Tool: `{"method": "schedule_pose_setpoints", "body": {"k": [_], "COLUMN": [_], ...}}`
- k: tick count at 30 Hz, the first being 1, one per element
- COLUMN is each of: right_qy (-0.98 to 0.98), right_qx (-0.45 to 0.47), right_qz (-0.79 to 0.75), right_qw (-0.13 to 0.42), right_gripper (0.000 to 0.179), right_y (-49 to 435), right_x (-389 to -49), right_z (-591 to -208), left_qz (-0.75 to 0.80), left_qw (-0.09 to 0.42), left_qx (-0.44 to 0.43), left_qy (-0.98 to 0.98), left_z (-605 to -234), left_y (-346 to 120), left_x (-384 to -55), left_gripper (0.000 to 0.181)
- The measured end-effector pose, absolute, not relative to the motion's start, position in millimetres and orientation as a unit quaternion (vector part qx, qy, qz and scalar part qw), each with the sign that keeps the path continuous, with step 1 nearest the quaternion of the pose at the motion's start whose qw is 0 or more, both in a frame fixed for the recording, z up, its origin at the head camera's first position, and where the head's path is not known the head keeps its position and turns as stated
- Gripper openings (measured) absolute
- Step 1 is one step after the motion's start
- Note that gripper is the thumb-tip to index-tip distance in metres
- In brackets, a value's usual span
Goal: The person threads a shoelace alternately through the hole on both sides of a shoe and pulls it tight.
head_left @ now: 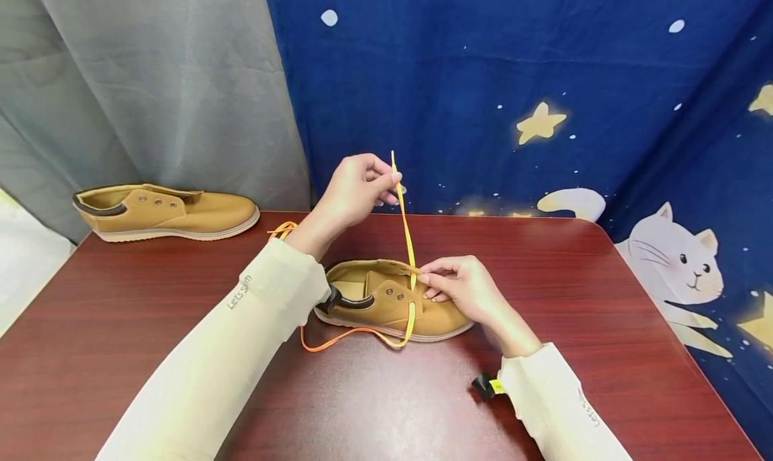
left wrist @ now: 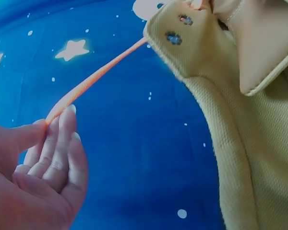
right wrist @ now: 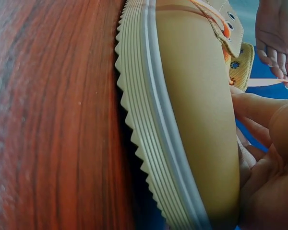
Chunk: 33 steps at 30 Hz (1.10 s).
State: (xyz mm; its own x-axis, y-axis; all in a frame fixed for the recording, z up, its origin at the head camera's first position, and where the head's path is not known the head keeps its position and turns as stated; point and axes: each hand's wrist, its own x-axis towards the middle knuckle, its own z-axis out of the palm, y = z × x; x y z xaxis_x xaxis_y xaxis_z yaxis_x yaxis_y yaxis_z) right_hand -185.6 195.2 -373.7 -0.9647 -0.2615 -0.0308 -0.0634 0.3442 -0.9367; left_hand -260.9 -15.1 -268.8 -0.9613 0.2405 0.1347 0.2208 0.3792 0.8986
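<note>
"What is being held by the left hand (head_left: pixel 365 184)?"

"One end of a yellow-orange lace (head_left: pixel 406 223) is pinched between thumb and fingertips, and a short tip is left sticking up above them. From there the lace is stretched in a straight line down to the front of the lacing of a tan shoe (head_left: pixel 443 319)."

"And the right hand (head_left: pixel 461 285)?"

"The edge of the far eyelet flap (right wrist: pixel 242 72) is pinched by its thumb and fingers, while the palm is held over the toe."

"Where is the shoe placed?"

"It is set upright on a reddish-brown wooden surface (head_left: pixel 386 400), in from the middle of the far edge, its toe pointed toward the right edge. More of the lace is brought out at the front of the near flap and draped along the shoe's near side toward the heel, where it is seen in deeper orange. A small orange bundle of lace (head_left: pixel 282 229) is partly hidden by the left forearm, close to the far edge."

"Is anything else shown?"

"A second tan shoe (head_left: pixel 217 211), unlaced, is stood at the far left corner. Beyond the far edge, a grey curtain (head_left: pixel 193 78) is hung beside a blue curtain (head_left: pixel 423 78) printed with stars, and a white cat (head_left: pixel 676 260) is pictured past the right edge."
</note>
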Motion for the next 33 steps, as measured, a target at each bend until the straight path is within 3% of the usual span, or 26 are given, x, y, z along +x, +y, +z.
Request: {"method": "schedule_pose_setpoints", "body": {"k": [19,33], "right_qy": [0.816,0.812], "right_qx": [-0.102,-0.105], "right_qz": [-0.562,-0.567], "right_qw": [0.083,0.085], "right_gripper": [0.022,0.022], "right_y": [198.0,196.2], "right_x": [-185.8,-185.5], "right_z": [-372.1,-375.0], "left_qz": [0.705,0.787], "left_qw": [0.002,-0.056], "left_qx": [0.108,0.13], "left_qy": [0.701,0.601], "left_z": [-242.1,-209.3], "left_y": [-15.4,-43.5], "left_x": [-266.9,-255.9], "left_gripper": [0.022,0.025]}}
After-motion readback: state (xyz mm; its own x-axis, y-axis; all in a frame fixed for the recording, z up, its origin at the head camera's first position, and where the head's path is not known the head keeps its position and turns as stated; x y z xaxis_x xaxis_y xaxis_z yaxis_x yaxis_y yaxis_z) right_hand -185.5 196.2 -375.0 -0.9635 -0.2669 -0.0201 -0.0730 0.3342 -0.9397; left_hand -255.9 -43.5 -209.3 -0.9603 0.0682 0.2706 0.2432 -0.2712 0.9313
